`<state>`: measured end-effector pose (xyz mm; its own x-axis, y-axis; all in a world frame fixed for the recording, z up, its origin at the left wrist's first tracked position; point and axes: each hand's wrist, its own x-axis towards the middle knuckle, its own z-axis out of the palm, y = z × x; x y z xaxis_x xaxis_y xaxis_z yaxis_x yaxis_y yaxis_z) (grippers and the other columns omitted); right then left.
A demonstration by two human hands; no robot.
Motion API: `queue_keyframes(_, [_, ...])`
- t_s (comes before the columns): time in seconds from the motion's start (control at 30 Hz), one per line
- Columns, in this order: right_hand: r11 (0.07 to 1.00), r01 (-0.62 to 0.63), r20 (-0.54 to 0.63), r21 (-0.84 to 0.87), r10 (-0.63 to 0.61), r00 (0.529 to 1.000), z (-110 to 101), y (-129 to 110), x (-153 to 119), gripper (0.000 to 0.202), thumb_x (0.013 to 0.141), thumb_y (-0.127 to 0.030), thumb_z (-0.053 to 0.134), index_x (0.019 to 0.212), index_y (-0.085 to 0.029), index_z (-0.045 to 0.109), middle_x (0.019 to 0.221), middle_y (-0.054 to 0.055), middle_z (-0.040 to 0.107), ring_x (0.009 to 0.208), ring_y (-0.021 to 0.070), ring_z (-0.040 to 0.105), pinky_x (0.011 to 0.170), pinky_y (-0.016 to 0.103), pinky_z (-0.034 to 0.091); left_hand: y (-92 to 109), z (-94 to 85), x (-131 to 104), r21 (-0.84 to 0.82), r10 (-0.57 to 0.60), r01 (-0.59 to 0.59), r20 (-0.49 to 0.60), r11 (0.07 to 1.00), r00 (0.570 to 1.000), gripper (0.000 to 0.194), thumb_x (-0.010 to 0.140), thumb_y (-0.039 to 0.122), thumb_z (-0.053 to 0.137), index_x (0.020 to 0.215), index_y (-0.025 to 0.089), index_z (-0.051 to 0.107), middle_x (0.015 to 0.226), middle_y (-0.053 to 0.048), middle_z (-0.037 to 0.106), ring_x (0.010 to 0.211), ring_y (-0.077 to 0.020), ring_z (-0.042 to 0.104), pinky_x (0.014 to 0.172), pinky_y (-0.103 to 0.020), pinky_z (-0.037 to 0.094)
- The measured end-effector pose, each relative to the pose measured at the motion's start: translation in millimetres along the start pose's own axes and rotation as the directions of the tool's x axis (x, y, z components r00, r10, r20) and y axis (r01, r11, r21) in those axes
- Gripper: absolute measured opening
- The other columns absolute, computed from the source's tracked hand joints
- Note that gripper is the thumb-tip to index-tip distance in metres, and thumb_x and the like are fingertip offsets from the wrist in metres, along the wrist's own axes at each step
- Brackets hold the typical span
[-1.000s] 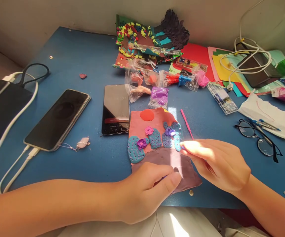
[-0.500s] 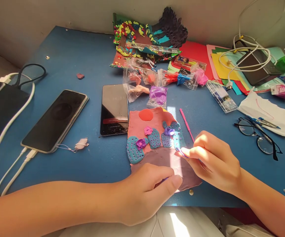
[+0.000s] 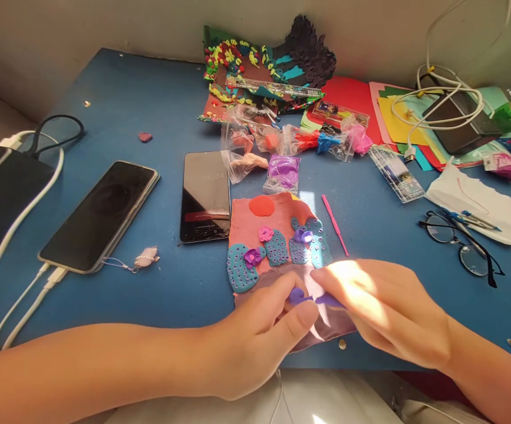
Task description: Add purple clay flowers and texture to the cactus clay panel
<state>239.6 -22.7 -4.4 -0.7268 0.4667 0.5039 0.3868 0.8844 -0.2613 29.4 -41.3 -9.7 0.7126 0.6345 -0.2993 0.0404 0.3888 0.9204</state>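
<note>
Leaning over the near edge of the blue table (image 3: 171, 294), the person has both hands close together above the lower part of a clay picture (image 3: 244, 227). The left hand (image 3: 261, 338) has thumb and forefinger curled around a piece of purple clay (image 3: 298, 296), its rounded end showing between them. A thin part of that clay runs across to the right hand (image 3: 392, 309), whose fingers stretch toward the left one; its grip is partly hidden from where I stand, so I can't tell whether the fingers are pinched tight.

The picture lies flat, pink above and dull mauve below, with an orange disc (image 3: 261, 206) near its top. Across its middle sit dotted teal cactus shapes (image 3: 277, 250), with a pink flower (image 3: 266, 234) on one and a purple flower (image 3: 253, 258) at the edge of the leftmost.

A pink stick (image 3: 335, 225) lies just beyond the right hand, and a dark phone (image 3: 205, 197) is right beside the picture's left edge. Behind it rests a small bag of bright violet clay (image 3: 283, 172). Farther right are black-rimmed glasses (image 3: 441, 228) near a crumpled white paper (image 3: 498, 206); off to the left, a larger phone (image 3: 99, 218) has white cables plugged in.
</note>
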Motion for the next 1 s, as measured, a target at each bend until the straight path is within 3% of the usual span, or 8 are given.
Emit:
queue_keyframes(0.1, [0.993,0.032,0.090,-0.112,-0.022,0.996,3,-11,2,0.038,0.096,-0.012,0.028,0.120,-0.002,0.055,0.102,0.016,0.071,0.087,0.0208,0.068,0.057,0.032,0.054,-3,1.1,1,-0.096,0.029,-0.025,0.049,0.995,0.998,0.036,0.094,0.056,0.037,0.089,0.021,0.039,0.066,0.007,0.039,0.055,-0.0088,0.033,0.056,-0.025,0.034])
queue_keyframes(0.2, [0.985,0.036,0.185,-0.169,-0.004,0.983,5,-17,4,0.033,0.094,-0.009,0.031,0.115,-0.002,0.056,0.096,0.014,0.073,0.071,0.0176,0.067,0.053,0.031,0.054,-5,1.8,4,0.025,0.042,-0.042,0.007,0.999,0.999,0.025,0.098,0.038,0.036,0.081,0.021,0.042,0.065,0.005,0.041,0.055,-0.0091,0.035,0.056,-0.025,0.034])
queue_keyframes(0.3, [0.998,-0.009,0.191,-0.056,0.019,0.981,5,-15,3,0.035,0.094,-0.008,0.034,0.126,-0.002,0.048,0.085,0.010,0.073,0.065,0.0150,0.063,0.053,0.029,0.053,-5,2.9,5,0.048,0.051,-0.050,-0.017,0.998,0.999,0.028,0.098,0.029,0.034,0.072,0.021,0.040,0.057,0.006,0.040,0.050,-0.0085,0.033,0.051,-0.025,0.030])
queue_keyframes(0.43, [0.989,-0.089,0.111,0.121,0.076,0.991,0,-10,2,0.046,0.093,-0.006,0.039,0.138,-0.011,0.037,0.073,0.003,0.069,0.061,0.0136,0.061,0.052,0.026,0.051,-6,1.9,5,-0.192,-0.013,0.012,-0.004,0.981,1.000,0.029,0.098,0.037,0.034,0.073,0.021,0.039,0.053,0.009,0.034,0.045,-0.0072,0.030,0.045,-0.023,0.029])
queue_keyframes(0.53, [0.962,-0.218,-0.015,0.163,0.223,0.975,-5,-7,2,0.036,0.092,-0.004,0.044,0.122,-0.021,0.052,0.084,0.004,0.071,0.072,0.0111,0.065,0.061,0.021,0.053,-5,-1.8,6,-0.221,-0.032,0.010,-0.098,0.975,0.995,0.032,0.098,0.037,0.034,0.071,0.020,0.037,0.056,0.008,0.038,0.046,-0.0055,0.035,0.047,-0.022,0.029])
queue_keyframes(0.63, [0.874,-0.397,-0.076,0.279,0.433,0.898,-7,-2,4,0.018,0.098,-0.016,0.040,0.096,-0.021,0.057,0.070,-0.001,0.064,0.060,0.0077,0.060,0.056,0.018,0.049,-4,-3.6,7,-0.201,-0.019,-0.011,-0.145,0.980,0.989,0.031,0.099,0.032,0.031,0.071,0.019,0.037,0.058,0.007,0.039,0.049,-0.0048,0.037,0.050,-0.022,0.029])
queue_keyframes(0.8, [0.795,-0.528,0.080,0.298,0.531,0.844,1,8,9,0.045,0.101,-0.038,0.031,0.063,-0.020,0.045,0.052,-0.004,0.048,0.046,0.0064,0.044,0.046,0.019,0.037,-4,0.8,6,-0.208,-0.048,0.035,-0.058,0.977,0.997,0.034,0.097,0.034,0.034,0.065,0.020,0.032,0.058,0.008,0.029,0.050,-0.0066,0.024,0.046,-0.022,0.024])
queue_keyframes(1.0, [0.696,-0.579,0.176,0.425,0.564,0.807,7,8,10,0.018,0.092,-0.027,0.051,0.092,-0.018,0.067,0.069,-0.001,0.068,0.053,0.0077,0.060,0.052,0.019,0.046,-5,-0.1,6,0.012,-0.041,0.041,0.028,0.999,0.999,0.041,0.094,0.050,0.037,0.064,0.021,0.034,0.057,0.008,0.026,0.050,-0.0077,0.023,0.045,-0.023,0.026])
